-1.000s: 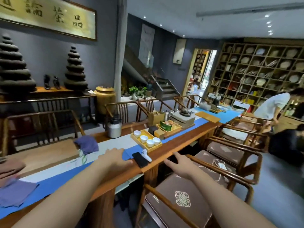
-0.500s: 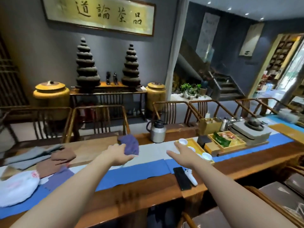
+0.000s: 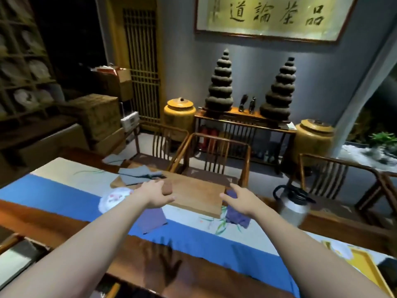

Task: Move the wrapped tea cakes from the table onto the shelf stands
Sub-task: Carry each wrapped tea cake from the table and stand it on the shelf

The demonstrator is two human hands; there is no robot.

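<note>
Grip: neither hand holds anything. Left hand [image 3: 155, 195] hangs over the near end of the board [image 3: 193, 197], fingers loosely spread; right hand [image 3: 240, 200] hangs over a purple cloth [image 3: 237, 216], fingers relaxed and apart.

Task item: one wrapped tea cake [image 3: 113, 197], white with red print, lies on the runner [image 3: 64, 196] just left of the left wrist. More pale cakes stand in the cells of the shelf [image 3: 23, 67] at far left; too dim to count.

Containers: two yellow lidded jars [image 3: 180, 117], one at each end of the console [image 3: 242, 122]; contents hidden. One steel kettle [image 3: 293, 206] on the table [image 3: 43, 224], lid on, blurred. One yellow tray [image 3: 363, 269] at lower right, cut off by the frame edge. Cartons [image 3: 96, 112] stacked on the floor, closed.

Surface: long wooden table, blue-and-cream runner along it, board across it. Cloths: grey ones [image 3: 135, 175] at the board's far end, one brown [image 3: 167, 188], a second purple [image 3: 150, 219] below the left hand.

Room: grey wall, one framed calligraphy panel [image 3: 270, 18], two dark stacked towers [image 3: 219, 84] and two small figurines [image 3: 247, 103] on the console. Three chairs [image 3: 214, 155] behind the table.
</note>
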